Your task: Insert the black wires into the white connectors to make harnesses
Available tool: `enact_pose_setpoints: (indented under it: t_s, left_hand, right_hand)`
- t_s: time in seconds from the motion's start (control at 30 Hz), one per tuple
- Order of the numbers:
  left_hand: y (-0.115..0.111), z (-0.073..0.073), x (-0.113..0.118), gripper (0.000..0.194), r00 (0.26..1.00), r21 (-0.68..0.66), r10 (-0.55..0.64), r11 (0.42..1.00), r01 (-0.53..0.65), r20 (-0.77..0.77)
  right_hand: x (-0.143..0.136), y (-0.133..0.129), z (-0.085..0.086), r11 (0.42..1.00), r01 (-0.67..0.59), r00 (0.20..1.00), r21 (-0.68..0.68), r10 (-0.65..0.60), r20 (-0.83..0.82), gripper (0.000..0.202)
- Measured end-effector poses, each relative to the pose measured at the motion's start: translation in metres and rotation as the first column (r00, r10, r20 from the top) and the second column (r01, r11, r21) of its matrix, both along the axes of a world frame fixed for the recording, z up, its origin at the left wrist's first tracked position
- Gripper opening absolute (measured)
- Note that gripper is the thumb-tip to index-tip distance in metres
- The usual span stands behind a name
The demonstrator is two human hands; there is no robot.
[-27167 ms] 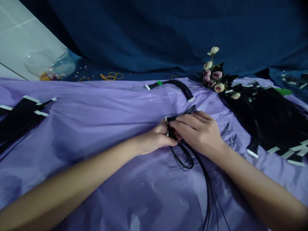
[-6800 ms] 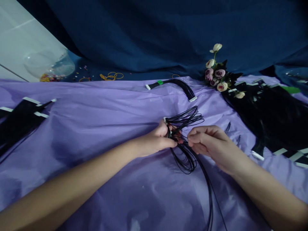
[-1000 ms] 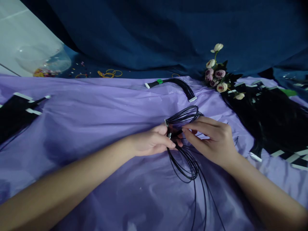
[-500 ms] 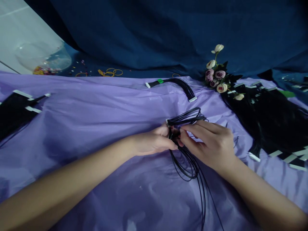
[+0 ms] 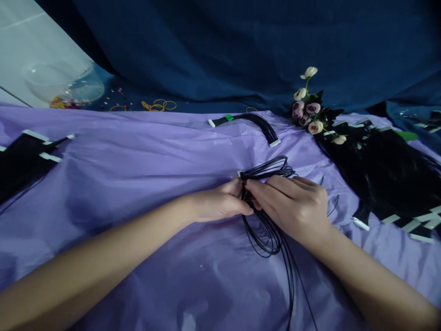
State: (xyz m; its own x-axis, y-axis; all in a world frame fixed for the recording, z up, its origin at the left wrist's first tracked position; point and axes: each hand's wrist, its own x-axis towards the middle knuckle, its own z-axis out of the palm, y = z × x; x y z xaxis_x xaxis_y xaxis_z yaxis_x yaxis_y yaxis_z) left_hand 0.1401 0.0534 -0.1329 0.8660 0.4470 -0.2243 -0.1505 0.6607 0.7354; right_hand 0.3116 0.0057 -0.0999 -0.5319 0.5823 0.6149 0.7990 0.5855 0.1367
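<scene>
Near the middle of the purple cloth, my left hand (image 5: 227,201) is closed around a bundle of looped black wires (image 5: 268,232) with a white connector (image 5: 240,175) at its upper left. My right hand (image 5: 298,202) is pinched close against that connector, its fingertips at the wires just below it. Exactly what lies between the right fingertips is hidden, though it looks like a wire. Some loops spread out above the hands; others droop below, and a few long wires trail to the lower edge of the view.
Behind the hands lies a black wire harness (image 5: 255,120) with green tape. Piles of black harnesses lie at the left (image 5: 20,161) and right (image 5: 389,174). Artificial flowers (image 5: 308,110), yellow rubber bands (image 5: 160,105) and a clear plastic container (image 5: 67,85) sit along the back.
My right hand has moved left, bringing its fingertips up to the connector. My left hand keeps its grip on the bundle in nearly the same place.
</scene>
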Motion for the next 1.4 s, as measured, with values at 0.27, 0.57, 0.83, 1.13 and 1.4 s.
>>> enact_pose_setpoints:
  t_s: [0.27,0.57,0.83,1.13,1.4]
  left_hand:
    - [0.001,0.001,0.000,0.045,1.000,0.006,-0.001,1.000,0.000,0.017]
    - [0.003,0.008,-0.002,0.033,0.999,0.011,0.032,0.999,-0.032,-0.014]
    - [0.010,-0.001,-0.009,0.048,0.989,-0.170,0.139,0.977,-0.127,0.058]
    - [0.010,0.000,-0.011,0.046,0.996,-0.174,0.082,0.982,-0.073,0.041]
    - [0.009,0.003,-0.009,0.045,0.999,-0.114,0.053,0.992,-0.052,0.011]
  right_hand:
    - [-0.003,0.004,0.000,0.999,0.020,1.000,-0.041,-0.020,-0.007,0.013]
    - [0.008,0.005,0.000,0.968,-0.026,0.995,-0.250,0.001,-0.102,0.016]
    - [0.051,0.002,0.018,0.911,-0.063,0.922,-0.407,-0.104,-0.374,0.019]
    - [0.058,0.011,0.008,0.939,0.006,0.769,-0.343,-0.224,-0.598,0.008]
    - [0.050,0.018,0.002,0.984,0.135,0.819,-0.118,-0.178,-0.545,0.002]
